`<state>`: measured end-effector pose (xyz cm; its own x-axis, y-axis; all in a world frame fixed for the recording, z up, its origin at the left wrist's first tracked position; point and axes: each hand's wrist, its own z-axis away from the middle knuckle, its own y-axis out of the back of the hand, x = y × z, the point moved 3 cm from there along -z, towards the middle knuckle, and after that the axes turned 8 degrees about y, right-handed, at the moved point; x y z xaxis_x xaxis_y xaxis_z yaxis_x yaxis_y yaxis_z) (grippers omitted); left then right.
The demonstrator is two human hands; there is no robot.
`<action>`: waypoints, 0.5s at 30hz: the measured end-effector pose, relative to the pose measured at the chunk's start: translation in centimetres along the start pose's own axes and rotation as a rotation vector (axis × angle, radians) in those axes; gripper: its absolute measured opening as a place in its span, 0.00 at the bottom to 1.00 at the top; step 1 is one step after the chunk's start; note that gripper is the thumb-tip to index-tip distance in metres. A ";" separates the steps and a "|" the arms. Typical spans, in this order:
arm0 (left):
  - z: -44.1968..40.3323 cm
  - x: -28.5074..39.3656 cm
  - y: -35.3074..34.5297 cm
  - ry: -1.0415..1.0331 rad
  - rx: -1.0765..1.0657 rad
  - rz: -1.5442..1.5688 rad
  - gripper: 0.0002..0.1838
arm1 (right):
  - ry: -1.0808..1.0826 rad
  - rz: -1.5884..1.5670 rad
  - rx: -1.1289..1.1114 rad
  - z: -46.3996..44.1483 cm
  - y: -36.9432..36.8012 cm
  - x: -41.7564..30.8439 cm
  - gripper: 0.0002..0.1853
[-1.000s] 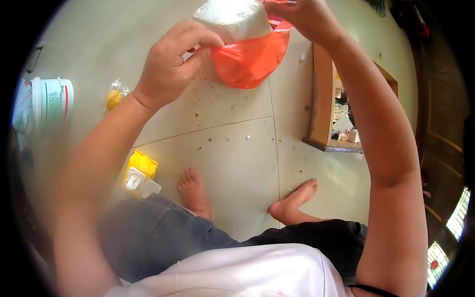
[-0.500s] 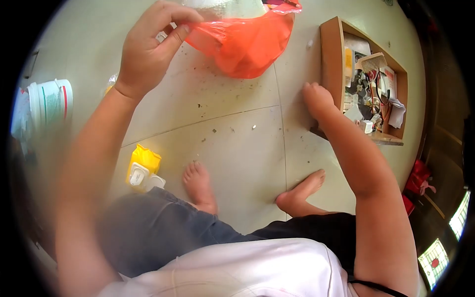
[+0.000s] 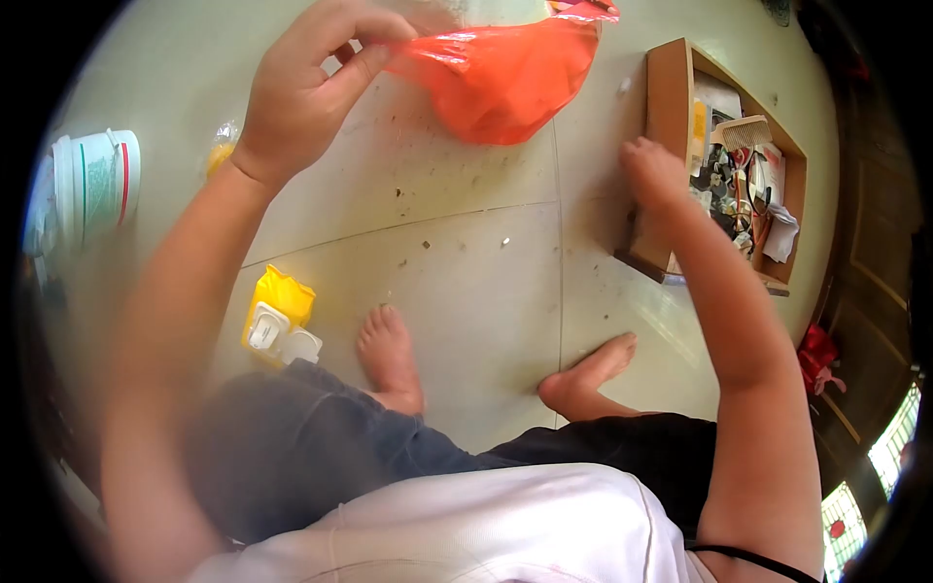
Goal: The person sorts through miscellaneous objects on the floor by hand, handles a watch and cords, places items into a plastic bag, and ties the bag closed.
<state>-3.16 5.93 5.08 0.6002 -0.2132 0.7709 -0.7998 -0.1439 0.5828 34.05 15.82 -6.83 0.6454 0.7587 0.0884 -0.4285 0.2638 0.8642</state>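
Note:
My left hand (image 3: 306, 92) pinches the edge of an orange-red plastic bag (image 3: 515, 83) between thumb and fingers, pulling that edge out to the left. The bag bulges, and something pale and partly cut off by the top of the view shows at its mouth. My right hand (image 3: 654, 173) is held low beside the left wall of a wooden drawer (image 3: 671, 102). Its fingers are curled together, and whatever they may hold is hidden. Inside the drawer lie a comb (image 3: 743, 132), cables, papers and small odds and ends.
A yellow wipes pack (image 3: 284, 296) with a raised white lid lies near my left foot (image 3: 387, 350). At the far left stands a white bucket (image 3: 97, 185). Small bits of debris (image 3: 426, 244) dot the tiled floor. A red item (image 3: 818, 355) sits by dark wooden panels at right.
Both hands have shifted slightly to the right in view, the right one also a little upward. The bag has moved right and up with the left hand still gripping it.

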 end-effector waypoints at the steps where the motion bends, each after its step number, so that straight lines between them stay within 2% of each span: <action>1: -0.1 0.0 0.1 -0.012 0.020 -0.004 0.08 | 0.051 0.029 0.038 0.2 0.4 1.1 0.07; 2: -0.3 0.2 0.0 -0.031 0.040 -0.006 0.10 | 0.140 0.063 0.060 0.6 0.4 1.5 0.08; 3: -0.5 0.4 -0.1 -0.039 0.039 -0.001 0.10 | 0.131 0.065 0.060 0.8 0.3 2.1 0.08; 5: -0.9 0.7 0.0 -0.043 0.115 0.021 0.10 | 0.302 0.156 0.025 1.0 -0.3 2.4 0.08; 6: -1.0 0.7 -0.1 -0.038 0.119 0.023 0.10 | 0.306 0.159 0.022 1.1 -0.4 2.6 0.08; 9: -1.0 0.7 0.7 -0.056 0.126 0.008 0.11 | 0.223 0.207 -0.091 1.3 -1.2 2.7 0.08; 11: -0.6 0.7 0.7 -0.027 0.040 -0.005 0.06 | 0.202 0.219 -0.130 2.3 -2.3 3.3 0.10; 13: 0.2 0.2 0.3 -0.008 -0.004 0.011 0.06 | 0.162 0.156 -0.151 3.4 -3.4 2.9 0.11; 15: 0.6 0.0 0.0 0.008 -0.053 0.027 0.07 | 0.057 -0.006 -0.304 4.5 -4.0 1.5 0.10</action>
<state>-3.18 5.32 4.95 0.5787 -0.2087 0.7884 -0.8139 -0.0865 0.5746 39.57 13.22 -7.91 0.6161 0.7862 0.0485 -0.5998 0.4283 0.6759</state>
